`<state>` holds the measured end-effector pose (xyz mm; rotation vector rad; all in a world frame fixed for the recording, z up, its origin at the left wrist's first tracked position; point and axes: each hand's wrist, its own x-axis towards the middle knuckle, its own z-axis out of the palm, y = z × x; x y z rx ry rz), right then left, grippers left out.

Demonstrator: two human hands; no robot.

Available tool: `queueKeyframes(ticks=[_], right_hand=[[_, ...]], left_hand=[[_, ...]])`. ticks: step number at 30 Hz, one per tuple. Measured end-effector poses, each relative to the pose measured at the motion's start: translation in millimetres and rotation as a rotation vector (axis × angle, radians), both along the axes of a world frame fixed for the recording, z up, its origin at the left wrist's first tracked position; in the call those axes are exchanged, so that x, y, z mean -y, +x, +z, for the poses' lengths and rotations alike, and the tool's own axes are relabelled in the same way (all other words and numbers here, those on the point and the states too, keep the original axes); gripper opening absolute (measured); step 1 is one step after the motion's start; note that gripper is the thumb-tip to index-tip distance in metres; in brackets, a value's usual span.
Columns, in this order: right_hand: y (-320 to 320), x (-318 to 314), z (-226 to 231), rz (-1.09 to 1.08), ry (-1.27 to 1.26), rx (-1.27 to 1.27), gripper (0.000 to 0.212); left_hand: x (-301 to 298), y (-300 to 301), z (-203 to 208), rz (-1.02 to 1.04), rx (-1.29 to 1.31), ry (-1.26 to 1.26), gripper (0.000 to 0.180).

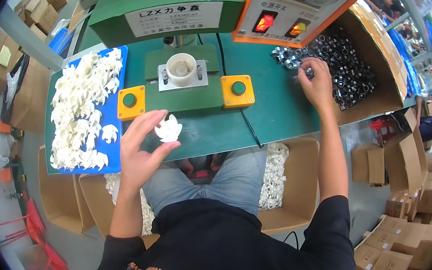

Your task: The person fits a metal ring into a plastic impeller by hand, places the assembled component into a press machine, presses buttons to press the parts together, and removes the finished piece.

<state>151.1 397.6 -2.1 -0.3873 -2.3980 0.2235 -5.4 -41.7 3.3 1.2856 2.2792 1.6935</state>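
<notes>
My left hand [138, 150] grips a white plastic piece with curved blades [167, 128] between thumb and fingers, above the near edge of the green table. At the upper right my right hand [315, 83] is closed in a pinch beside a small heap of shiny metal rings [288, 57]. What its fingertips hold is too small to make out. Ahead of my left hand stands a green press [165, 14], with a round white holder [181, 69] on its metal plate. On the left a blue tray [114, 150] bears many similar white bladed pieces [82, 104].
Yellow button boxes [132, 102] [237, 90] flank the press base. An orange-edged control box [293, 16] has lit switches. A cardboard box of metal rings [389, 64] sits at the right. Below the table, a carton [296, 181] holds white pieces. A black cable [251, 126] crosses the table edge.
</notes>
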Motion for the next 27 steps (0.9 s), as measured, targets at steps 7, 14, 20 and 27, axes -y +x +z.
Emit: queueKeyframes(ticks=[7, 14, 20, 27], right_hand=[[-13, 37, -1, 0.124, -0.490, -0.011, 0.013], [-24, 68, -27, 0.217, 0.105, 0.177, 0.014], [-12, 97, -26, 0.237, 0.241, 0.189, 0.016], [-4, 107, -27, 0.313, -0.452, 0.167, 0.011]], left_hand=[[-30, 8, -4, -0.106, 0.202, 0.180, 0.062], [-32, 16, -10, -0.156, 0.128, 0.174, 0.063], [-28, 19, -9, -0.168, 0.131, 0.119, 0.064], [-31, 21, -8, -0.159, 0.082, 0.132, 0.065]])
